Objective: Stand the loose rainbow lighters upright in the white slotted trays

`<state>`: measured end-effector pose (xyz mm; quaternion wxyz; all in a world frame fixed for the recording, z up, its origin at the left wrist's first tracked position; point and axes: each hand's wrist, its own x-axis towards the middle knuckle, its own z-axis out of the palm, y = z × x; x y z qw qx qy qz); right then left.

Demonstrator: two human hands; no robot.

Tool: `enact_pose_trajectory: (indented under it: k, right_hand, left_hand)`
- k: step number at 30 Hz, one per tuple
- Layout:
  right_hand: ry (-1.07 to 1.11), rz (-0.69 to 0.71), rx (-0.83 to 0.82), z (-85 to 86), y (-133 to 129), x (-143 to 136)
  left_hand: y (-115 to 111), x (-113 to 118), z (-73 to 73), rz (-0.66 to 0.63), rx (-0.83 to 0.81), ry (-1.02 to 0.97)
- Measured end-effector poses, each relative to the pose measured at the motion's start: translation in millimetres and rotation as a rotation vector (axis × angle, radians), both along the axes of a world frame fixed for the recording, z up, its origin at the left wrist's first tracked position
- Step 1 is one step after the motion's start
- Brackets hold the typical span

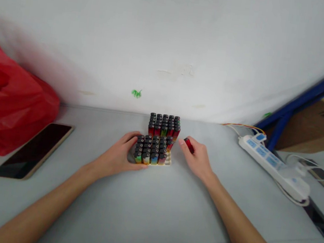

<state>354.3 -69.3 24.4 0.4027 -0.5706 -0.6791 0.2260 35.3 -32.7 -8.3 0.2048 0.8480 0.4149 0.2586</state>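
My left hand [123, 154] is wrapped round the left side of a pale lighter tray [168, 159], its thumb along the near edge. Upright lighters [150, 151] with black tops and coloured bodies fill most of that tray; vacant slots show in its right-hand column. Just right of the tray, my right hand [195, 154] grips a single red lighter [189, 145] with a dark top, tilted between thumb and fingers. Behind the tray stands a second block of lighters [164, 125], mostly red, which neither hand touches.
A phone [32, 151] lies at left beside a red plastic bag [12, 100]. On the right are a white power strip [274, 165] with cables, a blue metal frame [284, 123] and a cardboard box [311, 119]. A white wall [171, 40] rises behind the grey table [145, 213].
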Motion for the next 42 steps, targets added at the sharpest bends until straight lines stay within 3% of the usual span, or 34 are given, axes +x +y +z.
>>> enact_pose_trajectory:
  k: [5,8,12,17,24,30,36,42]
  right_hand:
    - [-0.078,0.121,0.05,14.5,-9.8,7.2]
    - [-0.054,0.085,0.029,17.5,-13.4,5.9]
    - [-0.005,0.004,-0.025,11.6,-12.0,-0.8]
    - [-0.059,0.035,-0.05,1.3,-6.8,-3.9]
    - [-0.091,0.03,-0.037,-0.1,-5.9,-1.5]
    - [-0.084,0.113,-0.039,5.8,-8.5,-1.0]
    - [-0.201,0.35,0.036,18.4,-11.3,10.6]
    - [-0.192,0.298,0.013,20.0,-12.0,17.1]
  left_hand:
    - [-0.2,0.4,4.3,-0.015,-0.044,0.007]
    - [0.1,-0.1,5.2,-0.019,-0.059,0.007]
    - [0.7,-0.5,4.4,-0.015,-0.054,0.009]
    - [0.6,0.2,3.7,-0.016,-0.039,0.025]
    - [-0.7,0.5,5.8,-0.02,-0.035,0.024]
    - [0.0,0.3,6.3,-0.018,-0.043,0.042]
    - [-1.0,1.9,10.3,-0.027,-0.05,0.024]
    - [-2.7,3.3,11.6,-0.019,-0.066,0.015]
